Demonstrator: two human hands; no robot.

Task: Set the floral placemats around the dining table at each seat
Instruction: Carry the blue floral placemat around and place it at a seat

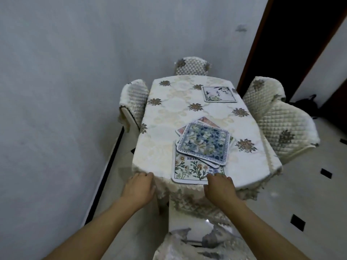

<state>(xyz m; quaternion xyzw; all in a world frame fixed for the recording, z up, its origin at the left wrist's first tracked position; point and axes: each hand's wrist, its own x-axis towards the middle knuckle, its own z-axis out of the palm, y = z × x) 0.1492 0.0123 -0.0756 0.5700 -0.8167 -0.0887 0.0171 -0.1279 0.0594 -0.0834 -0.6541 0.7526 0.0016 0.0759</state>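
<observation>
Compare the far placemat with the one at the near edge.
The far placemat lies alone and fully uncovered; the near placemat is half buried under a stack of mats. The far one is pale; the near one shows yellow flowers and lettering. The right hand touches only the near one. Both are floral and lie flat.

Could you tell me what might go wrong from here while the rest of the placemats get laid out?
1. The bottom placemat overhangs the near table edge under the right hand; a tug could drag the loose stack resting on it off the table.
2. The left hand rests on the tablecloth at the corner; pulling there might shift the cloth and the far placemat already set.
</observation>
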